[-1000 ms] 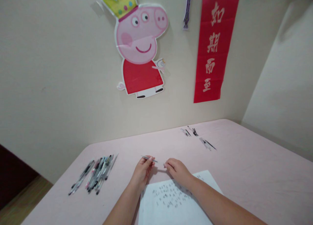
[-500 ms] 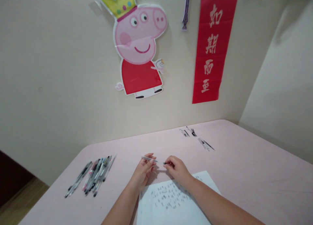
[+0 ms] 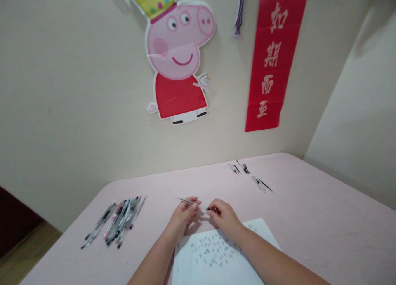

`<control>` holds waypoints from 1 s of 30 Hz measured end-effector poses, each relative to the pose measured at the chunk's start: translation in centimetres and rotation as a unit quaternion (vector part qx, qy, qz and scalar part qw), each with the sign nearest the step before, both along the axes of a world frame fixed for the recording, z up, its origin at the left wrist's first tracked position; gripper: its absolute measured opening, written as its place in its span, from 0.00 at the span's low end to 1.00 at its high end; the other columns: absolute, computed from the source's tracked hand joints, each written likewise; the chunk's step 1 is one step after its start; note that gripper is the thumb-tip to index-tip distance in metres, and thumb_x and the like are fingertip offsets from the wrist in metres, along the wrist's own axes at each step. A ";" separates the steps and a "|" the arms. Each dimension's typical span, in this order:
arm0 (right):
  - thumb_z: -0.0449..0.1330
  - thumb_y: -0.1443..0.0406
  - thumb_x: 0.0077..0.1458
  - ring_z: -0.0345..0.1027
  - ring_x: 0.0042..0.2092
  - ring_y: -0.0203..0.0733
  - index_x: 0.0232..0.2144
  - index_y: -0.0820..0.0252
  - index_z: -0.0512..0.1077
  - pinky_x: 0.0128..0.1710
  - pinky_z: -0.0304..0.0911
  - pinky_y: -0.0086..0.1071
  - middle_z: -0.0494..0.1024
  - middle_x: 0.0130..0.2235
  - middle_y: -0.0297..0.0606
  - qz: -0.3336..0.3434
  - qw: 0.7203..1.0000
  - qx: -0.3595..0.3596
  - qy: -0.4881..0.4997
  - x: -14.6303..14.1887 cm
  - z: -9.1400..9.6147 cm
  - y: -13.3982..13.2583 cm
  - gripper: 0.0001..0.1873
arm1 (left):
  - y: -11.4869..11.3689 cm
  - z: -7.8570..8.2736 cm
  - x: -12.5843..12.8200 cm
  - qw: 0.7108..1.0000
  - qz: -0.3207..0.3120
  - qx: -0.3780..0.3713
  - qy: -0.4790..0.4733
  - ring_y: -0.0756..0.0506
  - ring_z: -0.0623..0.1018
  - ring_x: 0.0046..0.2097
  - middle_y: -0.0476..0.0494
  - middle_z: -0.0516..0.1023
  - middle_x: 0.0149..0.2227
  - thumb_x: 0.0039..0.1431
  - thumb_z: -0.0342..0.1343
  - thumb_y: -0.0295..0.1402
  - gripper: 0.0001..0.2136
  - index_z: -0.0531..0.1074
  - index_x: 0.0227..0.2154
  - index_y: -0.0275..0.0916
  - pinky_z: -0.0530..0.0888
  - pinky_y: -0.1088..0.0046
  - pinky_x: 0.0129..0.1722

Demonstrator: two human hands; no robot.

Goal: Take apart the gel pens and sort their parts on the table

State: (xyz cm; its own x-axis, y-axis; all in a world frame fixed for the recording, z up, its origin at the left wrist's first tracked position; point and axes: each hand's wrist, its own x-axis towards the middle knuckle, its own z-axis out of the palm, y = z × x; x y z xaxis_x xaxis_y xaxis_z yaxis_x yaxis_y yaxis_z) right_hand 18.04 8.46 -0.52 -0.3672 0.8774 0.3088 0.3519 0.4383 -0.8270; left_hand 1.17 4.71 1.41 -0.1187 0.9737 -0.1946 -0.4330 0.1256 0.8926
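A head-worn camera looked down at a pale pink tabletop [image 3: 309, 219] set against a cream wall [image 3: 77, 91]. Two bare forearms reached in from the bottom edge of the frame and met at lower centre.

The left hand [image 3: 182, 217] sat just left of centre. Its fingers were pinched together on a thin pen refill [image 3: 186, 201], which was raised just above the tabletop and slanted toward the upper left. The right hand [image 3: 225, 217] sat just to the right of it, close but not touching. Its fingers were closed on a small dark piece [image 3: 208, 209], too small to identify, held in the gap between the two hands and near the refill's lower end.

A white sheet of paper [image 3: 216, 264] with rows of small dark marks lay at bottom centre, partly under both wrists. A pile of pens [image 3: 116, 221] lay side by side at lower left, well apart from the hands. A few loose pen parts [image 3: 250, 175] were scattered at right of centre, near the far edge of the tabletop.

On the wall above hung a cartoon pig cutout [image 3: 179, 58] in a red dress and yellow crown at upper centre, a purple tassel [image 3: 239, 17] beside it, and a red banner [image 3: 274, 58] with gold characters at upper right.
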 end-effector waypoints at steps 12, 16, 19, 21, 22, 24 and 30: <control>0.58 0.71 0.48 0.63 0.29 0.36 0.26 0.60 0.71 0.30 0.57 0.28 0.71 0.26 0.32 0.019 1.000 0.012 -0.007 0.1 0.5 -0.3 0.03 | 0.2 -0.6 -0.1 0.997 -0.002 0.017 0.074 0.54 0.70 0.24 0.48 0.76 0.23 0.36 0.70 0.43 0.18 0.74 0.26 0.34 0.64 0.80 0.25; 0.58 0.71 0.48 0.63 0.29 0.36 0.26 0.60 0.70 0.31 0.58 0.28 0.70 0.26 0.32 0.020 1.000 0.016 -0.002 0.1 0.5 -0.3 0.03 | -0.3 0.1 0.1 0.998 -0.042 0.024 0.029 0.53 0.73 0.27 0.48 0.77 0.28 0.37 0.70 0.40 0.17 0.73 0.28 0.36 0.67 0.79 0.28; 0.57 0.71 0.48 0.63 0.29 0.36 0.26 0.60 0.70 0.30 0.57 0.28 0.70 0.26 0.32 0.014 1.000 0.016 0.004 0.1 0.3 -0.3 0.04 | -0.7 0.6 0.2 0.997 -0.073 0.022 -0.001 0.51 0.76 0.34 0.43 0.78 0.42 0.37 0.71 0.35 0.21 0.73 0.38 0.38 0.70 0.76 0.35; 0.57 0.71 0.49 0.63 0.29 0.36 0.26 0.60 0.70 0.31 0.57 0.28 0.70 0.26 0.32 0.012 1.000 0.020 0.007 0.1 0.2 -0.2 0.04 | -0.8 0.6 0.2 0.997 -0.072 0.026 0.002 0.51 0.76 0.34 0.40 0.78 0.43 0.38 0.70 0.35 0.21 0.74 0.38 0.36 0.70 0.75 0.36; 0.57 0.71 0.49 0.63 0.29 0.36 0.26 0.59 0.70 0.31 0.58 0.28 0.70 0.26 0.32 0.012 1.000 0.023 0.008 0.1 0.2 -0.2 0.04 | -0.7 0.6 0.2 0.997 -0.068 0.028 0.006 0.51 0.76 0.34 0.39 0.79 0.41 0.39 0.70 0.35 0.19 0.75 0.36 0.35 0.71 0.75 0.36; 0.57 0.71 0.49 0.63 0.29 0.36 0.26 0.59 0.70 0.31 0.58 0.28 0.70 0.26 0.32 0.013 0.999 0.029 0.009 0.1 0.1 -0.2 0.04 | -0.5 0.2 0.1 0.998 -0.053 0.029 0.016 0.50 0.76 0.33 0.39 0.80 0.38 0.38 0.70 0.36 0.18 0.75 0.32 0.34 0.71 0.75 0.34; 0.58 0.71 0.48 0.64 0.30 0.36 0.27 0.59 0.71 0.31 0.58 0.28 0.71 0.27 0.32 0.022 0.999 0.038 -0.004 0.1 0.2 -0.3 0.04 | 0.1 -0.7 -0.2 0.999 0.000 0.003 0.049 0.51 0.75 0.28 0.44 0.78 0.26 0.35 0.70 0.42 0.19 0.73 0.26 0.33 0.69 0.78 0.28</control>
